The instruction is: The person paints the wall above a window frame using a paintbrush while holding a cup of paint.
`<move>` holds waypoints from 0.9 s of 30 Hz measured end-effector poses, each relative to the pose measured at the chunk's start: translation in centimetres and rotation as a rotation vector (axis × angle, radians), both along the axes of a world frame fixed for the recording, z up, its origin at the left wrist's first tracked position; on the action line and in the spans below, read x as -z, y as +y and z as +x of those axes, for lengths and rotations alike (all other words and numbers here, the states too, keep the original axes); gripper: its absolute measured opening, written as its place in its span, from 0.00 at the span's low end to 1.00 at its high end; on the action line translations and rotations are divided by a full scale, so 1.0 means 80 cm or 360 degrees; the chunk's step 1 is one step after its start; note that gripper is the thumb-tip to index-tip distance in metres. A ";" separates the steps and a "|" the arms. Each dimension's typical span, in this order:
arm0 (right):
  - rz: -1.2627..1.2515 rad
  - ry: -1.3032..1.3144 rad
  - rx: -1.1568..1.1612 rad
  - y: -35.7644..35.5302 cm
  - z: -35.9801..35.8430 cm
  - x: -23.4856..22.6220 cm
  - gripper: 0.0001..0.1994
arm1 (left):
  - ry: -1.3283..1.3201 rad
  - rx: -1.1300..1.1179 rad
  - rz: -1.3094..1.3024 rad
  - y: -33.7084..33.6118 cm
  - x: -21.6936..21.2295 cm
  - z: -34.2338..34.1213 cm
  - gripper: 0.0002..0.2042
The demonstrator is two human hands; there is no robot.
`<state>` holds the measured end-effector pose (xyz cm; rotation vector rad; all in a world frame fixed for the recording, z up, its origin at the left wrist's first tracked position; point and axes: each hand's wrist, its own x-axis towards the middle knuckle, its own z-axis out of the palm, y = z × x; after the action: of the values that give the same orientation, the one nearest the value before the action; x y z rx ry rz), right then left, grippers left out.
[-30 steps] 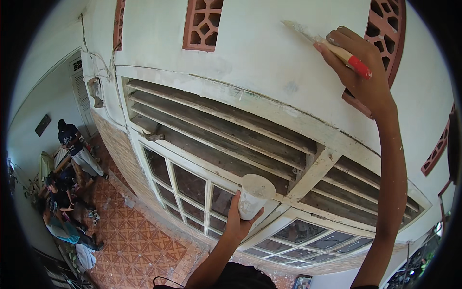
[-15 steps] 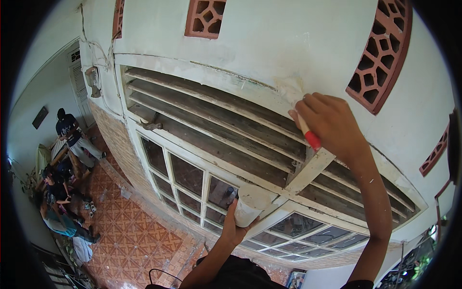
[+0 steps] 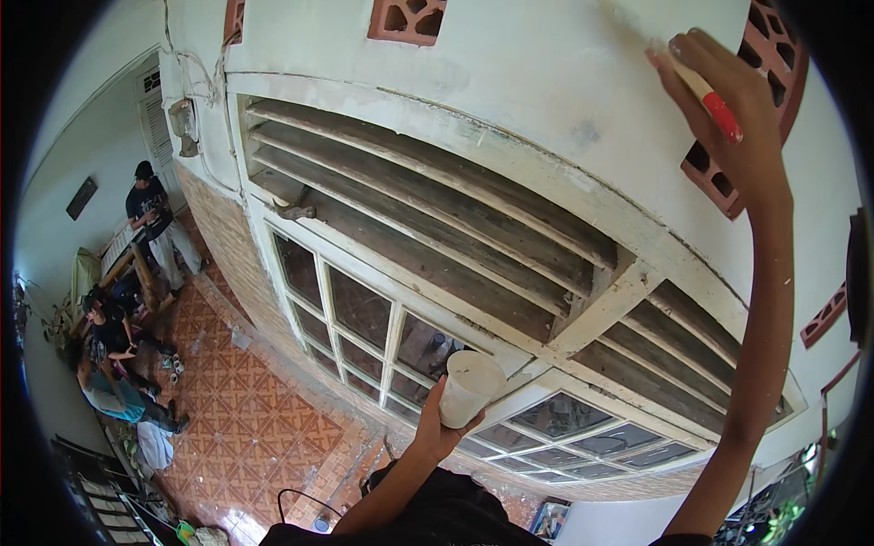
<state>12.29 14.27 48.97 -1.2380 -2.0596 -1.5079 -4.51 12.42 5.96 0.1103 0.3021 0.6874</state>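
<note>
My right hand is raised high against the white wall, gripping a paintbrush with a red handle; its bristles touch the wall above my fingers. My left hand is held low near my chest, wrapped around a white plastic cup held upright. Below the brush runs a wooden louvred transom with peeling white paint, and under it a glazed window frame.
Red patterned vent blocks are set in the wall; another lies just beside my right wrist. Far below on the patterned tile floor, one person stands and others sit. An electrical box hangs at left.
My right hand has swept the brush from the wall's top down to the transom edge and back up to the upper right. The left hand with the cup stayed nearly still.
</note>
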 end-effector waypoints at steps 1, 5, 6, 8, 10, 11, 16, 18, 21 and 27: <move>0.0154 -0.0262 0.0000 0.001 -0.002 -0.001 0.08 | -0.0012 0.0029 -0.0015 -0.001 0.000 -0.001 0.22; -0.0067 -0.0656 0.0332 0.015 -0.018 0.032 0.06 | 0.0071 -0.0029 -0.0045 -0.003 0.000 -0.004 0.21; -0.0082 -0.0741 0.0170 0.018 -0.023 0.052 0.05 | 0.0073 -0.0026 -0.0055 -0.003 0.001 -0.005 0.21; -0.0125 -0.0766 0.0051 0.018 -0.028 0.084 0.04 | 0.0070 -0.0027 -0.0096 -0.001 0.002 -0.007 0.21; -0.0738 -0.0401 0.0198 0.011 -0.029 0.109 0.05 | 0.0101 -0.0075 -0.0066 -0.005 0.004 -0.011 0.21; -0.0600 -0.0397 0.0110 0.009 -0.028 0.114 0.05 | 0.0104 -0.0118 0.0024 -0.001 0.004 -0.012 0.21; -0.0726 0.0453 -0.0208 0.005 -0.012 0.083 0.07 | 0.0042 -0.0040 -0.0031 -0.003 0.004 -0.019 0.21; -0.0548 0.0586 -0.0309 0.012 -0.009 0.055 0.08 | 0.0045 -0.0016 -0.0027 -0.004 0.005 -0.019 0.21; -0.0011 0.0023 -0.0008 0.010 -0.007 0.001 0.08 | 0.0080 -0.0026 -0.0061 -0.004 0.007 -0.017 0.21; 0.0126 -0.0590 0.0495 0.018 -0.017 0.005 0.10 | 0.0087 -0.0048 -0.0055 -0.004 0.006 -0.015 0.21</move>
<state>10.90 15.71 48.57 -1.3831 -2.0654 -2.0759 -5.75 12.11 5.46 0.0919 0.3688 0.7094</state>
